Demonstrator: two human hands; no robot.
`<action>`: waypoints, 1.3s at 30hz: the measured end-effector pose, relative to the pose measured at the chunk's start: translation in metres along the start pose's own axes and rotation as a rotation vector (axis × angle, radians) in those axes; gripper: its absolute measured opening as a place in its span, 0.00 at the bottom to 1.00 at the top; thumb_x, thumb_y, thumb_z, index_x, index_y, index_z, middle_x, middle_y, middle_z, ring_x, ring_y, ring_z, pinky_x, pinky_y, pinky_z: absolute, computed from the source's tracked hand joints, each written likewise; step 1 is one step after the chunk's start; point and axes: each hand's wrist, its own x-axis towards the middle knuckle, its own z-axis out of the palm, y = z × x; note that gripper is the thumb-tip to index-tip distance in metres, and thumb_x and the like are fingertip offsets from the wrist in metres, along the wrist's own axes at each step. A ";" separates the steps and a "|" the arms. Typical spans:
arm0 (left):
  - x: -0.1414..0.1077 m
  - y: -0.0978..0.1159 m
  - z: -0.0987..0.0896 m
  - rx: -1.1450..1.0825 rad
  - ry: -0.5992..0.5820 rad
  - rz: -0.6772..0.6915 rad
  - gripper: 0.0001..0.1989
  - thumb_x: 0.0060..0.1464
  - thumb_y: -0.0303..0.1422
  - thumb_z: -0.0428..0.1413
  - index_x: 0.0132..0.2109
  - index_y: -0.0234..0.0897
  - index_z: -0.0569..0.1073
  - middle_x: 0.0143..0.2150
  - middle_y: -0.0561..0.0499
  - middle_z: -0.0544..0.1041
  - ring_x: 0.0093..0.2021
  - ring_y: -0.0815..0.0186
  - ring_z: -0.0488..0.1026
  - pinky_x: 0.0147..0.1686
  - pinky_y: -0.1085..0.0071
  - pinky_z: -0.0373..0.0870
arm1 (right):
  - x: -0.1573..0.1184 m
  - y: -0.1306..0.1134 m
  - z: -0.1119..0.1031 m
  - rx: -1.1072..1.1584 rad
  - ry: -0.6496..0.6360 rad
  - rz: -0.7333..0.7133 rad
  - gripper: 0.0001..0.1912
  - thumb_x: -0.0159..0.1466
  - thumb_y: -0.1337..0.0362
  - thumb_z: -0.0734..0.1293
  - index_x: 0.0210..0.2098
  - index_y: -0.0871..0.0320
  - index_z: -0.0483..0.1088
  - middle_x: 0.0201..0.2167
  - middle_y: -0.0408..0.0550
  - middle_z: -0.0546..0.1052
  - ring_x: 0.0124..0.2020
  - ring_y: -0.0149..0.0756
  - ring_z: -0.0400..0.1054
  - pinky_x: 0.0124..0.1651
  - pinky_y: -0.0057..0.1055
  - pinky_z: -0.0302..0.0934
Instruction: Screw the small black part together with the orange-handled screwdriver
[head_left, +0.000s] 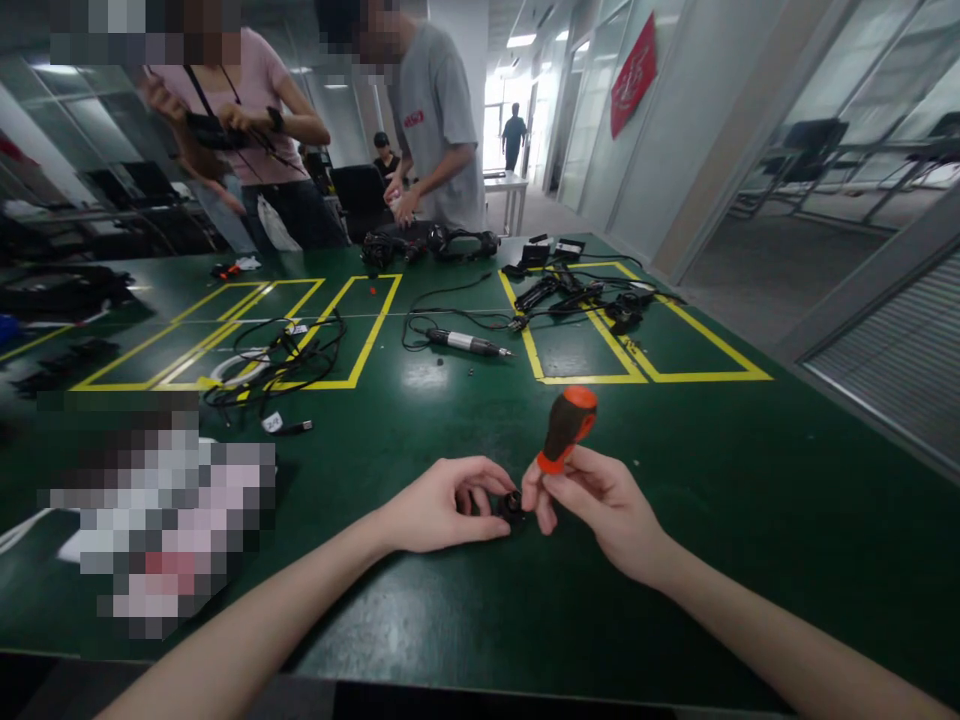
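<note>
My left hand (439, 505) rests on the green table with thumb and fingers curled round a small round black part (511, 506), gripping it at its edge. In my right hand (600, 500) is a screwdriver with an orange and black handle (568, 430), held upright and slightly tilted, the handle's top pointing up. Fingers hide its shaft and tip, so I cannot tell whether it touches the black part. Beyond both hands lies a silver and black electric screwdriver (466, 343) with its cord.
Coiled black cables (300, 350) lie at the left, near a blurred packet (187, 530). More black cables and devices (577, 295) are at the back right. Yellow tape (709, 376) marks rectangles on the green table (720, 480). Two people (442, 120) stand across it.
</note>
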 end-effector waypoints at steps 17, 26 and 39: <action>0.003 -0.006 -0.006 -0.259 0.004 -0.138 0.18 0.44 0.31 0.74 0.39 0.31 0.76 0.31 0.52 0.82 0.28 0.72 0.77 0.32 0.75 0.71 | 0.000 -0.003 0.001 -0.009 0.013 -0.079 0.13 0.70 0.53 0.71 0.39 0.57 0.76 0.29 0.48 0.81 0.23 0.31 0.73 0.28 0.29 0.69; 0.003 -0.006 -0.007 -0.266 -0.007 -0.130 0.14 0.46 0.27 0.71 0.40 0.31 0.77 0.33 0.50 0.84 0.30 0.70 0.80 0.34 0.75 0.72 | 0.001 -0.007 -0.001 -0.108 0.033 -0.082 0.17 0.69 0.52 0.71 0.34 0.60 0.77 0.27 0.49 0.78 0.21 0.31 0.71 0.26 0.30 0.69; 0.003 -0.003 -0.007 -0.105 -0.050 -0.061 0.22 0.49 0.28 0.68 0.53 0.32 0.80 0.41 0.46 0.84 0.32 0.70 0.78 0.35 0.74 0.73 | 0.000 -0.002 -0.003 -0.062 0.015 -0.079 0.12 0.67 0.56 0.74 0.35 0.59 0.78 0.30 0.49 0.80 0.23 0.31 0.71 0.28 0.30 0.70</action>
